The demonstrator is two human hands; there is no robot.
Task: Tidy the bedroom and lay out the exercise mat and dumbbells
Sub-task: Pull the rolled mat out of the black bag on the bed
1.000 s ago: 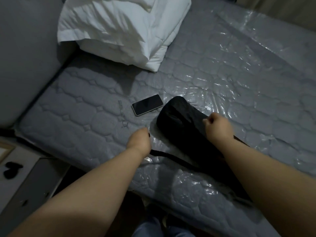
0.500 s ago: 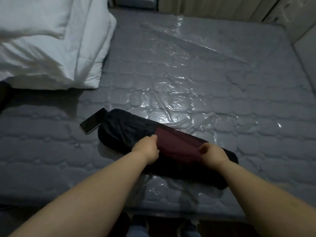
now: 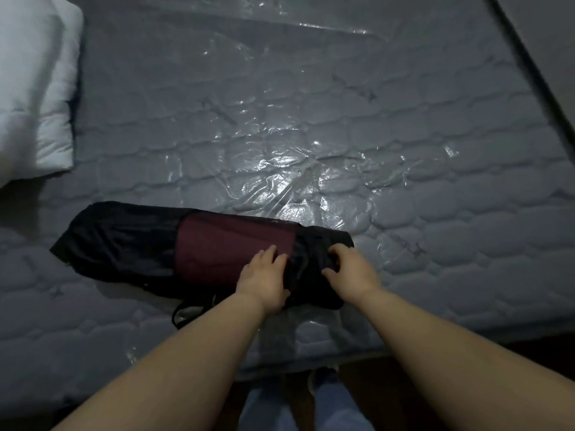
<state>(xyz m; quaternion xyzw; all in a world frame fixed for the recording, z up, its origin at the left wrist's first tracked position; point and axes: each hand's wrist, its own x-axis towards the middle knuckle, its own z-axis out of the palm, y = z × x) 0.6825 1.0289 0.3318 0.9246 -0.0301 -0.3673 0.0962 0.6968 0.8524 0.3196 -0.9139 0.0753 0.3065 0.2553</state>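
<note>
Unbagging the mat point(image 3: 233, 250) on the bed point(image 3: 404, 188): left hand point(image 3: 264, 279) rests flat, right hand point(image 3: 350, 270) grips the bag point(image 3: 124, 241) mouth; next, loosen it.

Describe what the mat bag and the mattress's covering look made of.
Mat bag: thin black woven fabric, probably nylon, creased and matte, with a see-through mesh panel showing the maroon mat. Mattress: grey quilted fabric under clear plastic film, given away by glossy wrinkles.

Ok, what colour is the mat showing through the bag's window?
Dark maroon mat, inside a black bag; head view.
</note>
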